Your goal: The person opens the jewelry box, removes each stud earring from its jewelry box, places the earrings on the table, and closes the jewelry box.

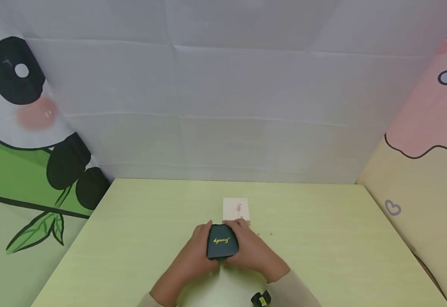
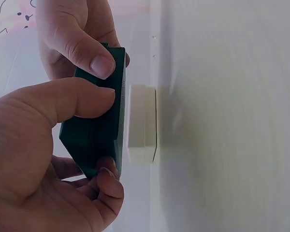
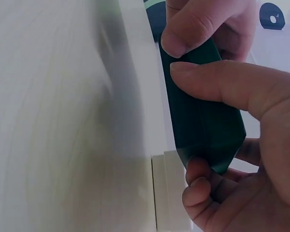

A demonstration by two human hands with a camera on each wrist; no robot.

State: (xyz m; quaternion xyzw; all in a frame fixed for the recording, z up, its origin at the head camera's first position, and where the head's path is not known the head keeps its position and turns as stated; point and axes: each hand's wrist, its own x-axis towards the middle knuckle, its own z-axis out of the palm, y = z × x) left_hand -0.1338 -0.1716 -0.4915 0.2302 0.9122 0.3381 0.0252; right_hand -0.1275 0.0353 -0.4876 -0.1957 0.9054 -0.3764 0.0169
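A small dark green jewelry box with gold lettering on its lid is held between both hands above the table. My left hand grips its left side, thumb on the near face and fingers curled round the far edge. From the other side my right hand grips it the same way. Both thumbs press side by side on the green box in the left wrist view. In the right wrist view the box looks closed. Just beyond it lies a white square box with a pink flower print, partly behind the right fingers.
The pale yellow-green table stretches to a white cloth wall behind. A small black object with a yellow-green mark shows by the right sleeve. Tiny dark specks lie right of the white box. Cartoon-printed cloths flank the table.
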